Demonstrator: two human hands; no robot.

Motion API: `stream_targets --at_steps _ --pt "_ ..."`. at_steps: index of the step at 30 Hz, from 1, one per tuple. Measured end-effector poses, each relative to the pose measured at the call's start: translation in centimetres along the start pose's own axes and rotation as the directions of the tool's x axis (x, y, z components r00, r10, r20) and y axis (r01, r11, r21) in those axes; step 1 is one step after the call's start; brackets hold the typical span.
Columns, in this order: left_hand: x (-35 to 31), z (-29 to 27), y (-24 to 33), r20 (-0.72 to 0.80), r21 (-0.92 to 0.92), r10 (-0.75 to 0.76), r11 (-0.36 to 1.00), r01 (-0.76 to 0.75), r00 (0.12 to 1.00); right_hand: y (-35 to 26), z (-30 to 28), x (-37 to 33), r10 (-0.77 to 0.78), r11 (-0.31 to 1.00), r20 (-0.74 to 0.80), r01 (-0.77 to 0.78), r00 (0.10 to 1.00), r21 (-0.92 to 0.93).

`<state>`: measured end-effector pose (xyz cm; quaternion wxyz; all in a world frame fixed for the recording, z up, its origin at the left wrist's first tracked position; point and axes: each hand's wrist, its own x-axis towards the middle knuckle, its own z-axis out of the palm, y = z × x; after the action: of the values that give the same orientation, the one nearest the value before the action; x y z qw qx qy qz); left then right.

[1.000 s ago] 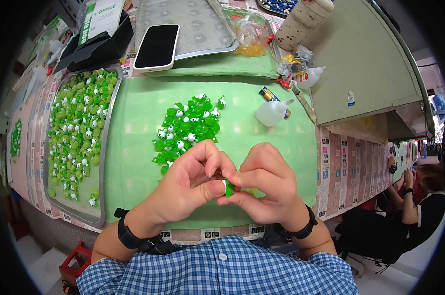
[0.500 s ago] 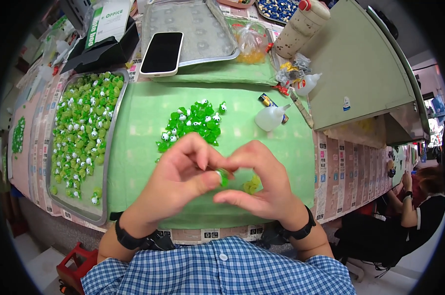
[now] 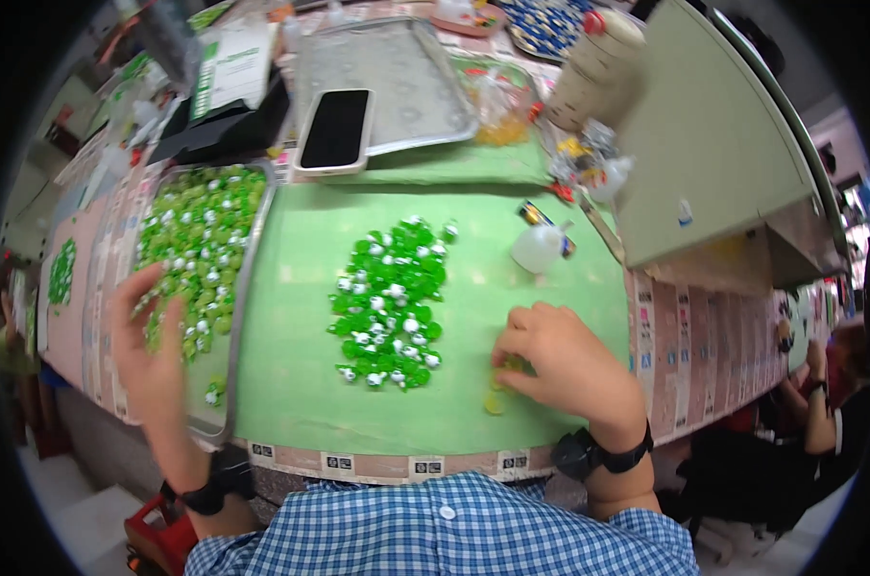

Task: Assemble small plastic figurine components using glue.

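My left hand (image 3: 155,350) hovers over the near left side of a metal tray (image 3: 250,288), thumb and fingers apart, with nothing visible in it. The tray holds many small figures (image 3: 200,240) in green, yellow-green and white. My right hand (image 3: 574,365) is low on the green mat, its thumb and fingertips pinched at some small yellow translucent pieces (image 3: 494,401). Its fingers partly cover them. Between my hands lies a loose pile of green translucent pieces with white ball-like parts (image 3: 387,307).
A white squeeze bottle (image 3: 539,248) stands by a battery (image 3: 534,214) at the mat's right. Behind are a phone (image 3: 335,132) on a metal tray (image 3: 397,86), a black box (image 3: 214,130) and a speckled bottle (image 3: 598,72). A grey cabinet (image 3: 713,134) borders the right; another person (image 3: 833,403) sits beyond.
My hands have parted: the left moved left from the middle to above the tray, the right moved right and down to the yellow pieces. The green piece is no longer between my fingers.
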<state>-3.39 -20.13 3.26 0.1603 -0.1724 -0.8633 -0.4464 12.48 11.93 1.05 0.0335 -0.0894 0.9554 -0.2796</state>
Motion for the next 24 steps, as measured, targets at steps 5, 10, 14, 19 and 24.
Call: stream_targets --at_steps 5,10,14,19,24 --pt "-1.8 8.5 5.5 0.647 -0.462 0.153 0.858 0.224 0.747 -1.8 -0.5 1.1 0.053 0.999 0.042 -0.053 0.998 -0.002" --pt "-4.0 12.0 7.4 0.87 -0.455 0.213 0.691 0.561 0.444 -3.1 0.2 1.5 -0.088 0.995 -0.357 0.098 0.93 0.01" --pt "-5.3 13.5 5.3 0.85 -0.522 0.241 0.274 0.808 0.468 -2.7 0.5 1.8 -0.157 0.986 -0.293 0.168 0.943 0.011" --pt "-4.0 12.7 5.1 0.853 -0.522 0.167 0.262 0.812 0.494 1.9 0.3 2.0 0.272 0.948 -0.741 -0.041 0.614 0.315" --pt "-4.0 13.0 4.3 0.871 -0.489 0.064 0.218 0.845 0.488 5.6 2.1 2.8 0.433 0.896 -0.552 -0.274 0.713 0.349"
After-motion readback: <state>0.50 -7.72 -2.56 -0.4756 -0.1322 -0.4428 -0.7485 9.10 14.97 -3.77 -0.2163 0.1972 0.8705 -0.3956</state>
